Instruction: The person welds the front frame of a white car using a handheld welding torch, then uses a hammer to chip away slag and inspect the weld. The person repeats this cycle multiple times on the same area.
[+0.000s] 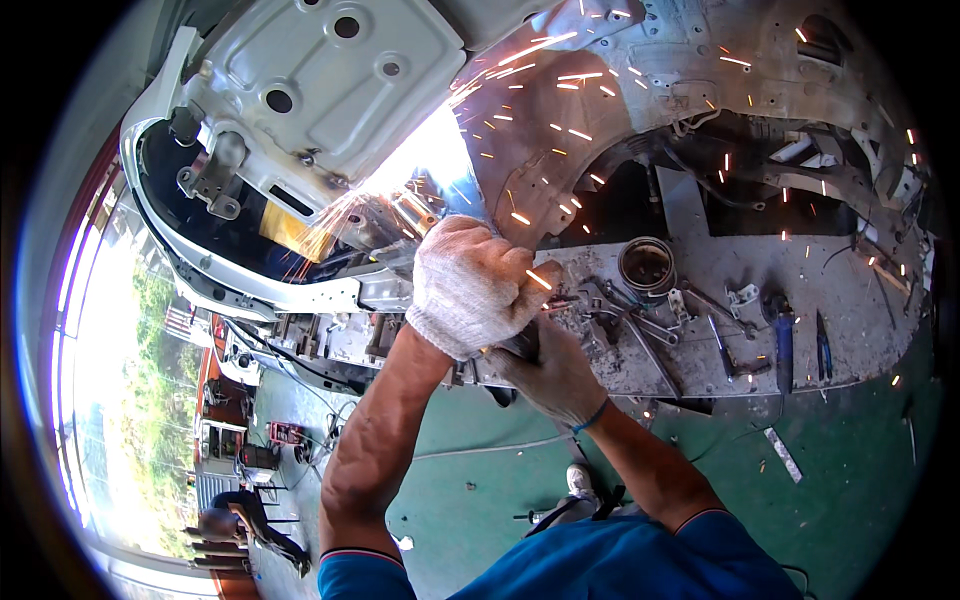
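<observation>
Gripping a grinder (515, 345) with both gloved hands, close in front of the blue shirt (620, 565). Left hand (470, 285) wrapped tight over the top of it, fist shut. Right hand (550, 375) curled under the dark body of it, fingers shut on it too. Mostly hidden between the two gloves, so hard to make out its shape. Pressed up against the bent grey metal of a car body (560, 150), right at the edge where the metal curves down. Bright white glare and orange sparks (560, 85) flying up and to the right from that spot.

Open green floor (850, 470) below and to the right, lots of room there, with a thin metal strip (783, 453) lying on it. More room down on the left, by a cable on the floor.

Just past the hands, a flat dusty metal shelf (850, 300) with a cut front edge. Spread on it: wrenches (640, 325), a blue-handled tool (784, 345) and small bits. Standing on it, a round tin can (647, 267), open on top, dark inside, cannot tell what is in it.

Farther up, a big dark curved hole in the car body. Farther left, a pale panel (330, 80) with round holes and a white curved frame edge (160, 230).
</observation>
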`<state>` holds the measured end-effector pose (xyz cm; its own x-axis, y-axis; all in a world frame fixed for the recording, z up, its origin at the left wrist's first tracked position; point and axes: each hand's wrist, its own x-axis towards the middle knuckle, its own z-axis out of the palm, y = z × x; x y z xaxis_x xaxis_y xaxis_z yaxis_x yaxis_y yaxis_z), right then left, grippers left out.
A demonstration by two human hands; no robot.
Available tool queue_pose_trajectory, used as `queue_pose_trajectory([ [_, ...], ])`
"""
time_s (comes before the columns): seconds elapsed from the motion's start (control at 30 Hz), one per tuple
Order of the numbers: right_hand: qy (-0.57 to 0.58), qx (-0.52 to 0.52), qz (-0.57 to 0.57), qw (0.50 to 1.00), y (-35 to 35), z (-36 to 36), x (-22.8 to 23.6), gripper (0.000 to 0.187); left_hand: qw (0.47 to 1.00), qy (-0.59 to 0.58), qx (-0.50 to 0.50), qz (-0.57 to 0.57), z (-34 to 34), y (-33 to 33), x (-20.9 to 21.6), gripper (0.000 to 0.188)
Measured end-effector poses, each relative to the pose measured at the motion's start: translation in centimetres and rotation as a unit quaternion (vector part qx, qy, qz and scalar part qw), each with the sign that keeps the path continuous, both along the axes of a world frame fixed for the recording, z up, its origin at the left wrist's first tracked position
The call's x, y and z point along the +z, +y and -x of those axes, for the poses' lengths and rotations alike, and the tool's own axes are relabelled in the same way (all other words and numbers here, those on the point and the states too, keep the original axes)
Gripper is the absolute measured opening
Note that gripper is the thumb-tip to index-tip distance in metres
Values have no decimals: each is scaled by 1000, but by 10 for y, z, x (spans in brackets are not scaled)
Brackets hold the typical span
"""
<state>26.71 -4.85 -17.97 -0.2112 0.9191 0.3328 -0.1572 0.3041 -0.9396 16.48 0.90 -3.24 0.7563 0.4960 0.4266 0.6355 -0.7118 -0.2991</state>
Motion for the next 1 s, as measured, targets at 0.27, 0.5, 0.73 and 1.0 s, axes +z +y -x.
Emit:
queue_pose_trajectory([
  [0.27,40,1,4,999,-9,4,-24,48,1000,9,-13,10,2,-6,-17,33],
  [0.5,-2,-41,-31,999,-6,2,-16,52,1000,10,-13,8,3,-4,-10,33],
  [0.73,-14,-31,-39,999,-1,4,-12,48,999,-26,-25,-7,6,0,-9,41],
  [1.0,-4,-21,-11,1000,0,4,-7,39,1000,-1,-14,-5,5,-3,-1,30],
])
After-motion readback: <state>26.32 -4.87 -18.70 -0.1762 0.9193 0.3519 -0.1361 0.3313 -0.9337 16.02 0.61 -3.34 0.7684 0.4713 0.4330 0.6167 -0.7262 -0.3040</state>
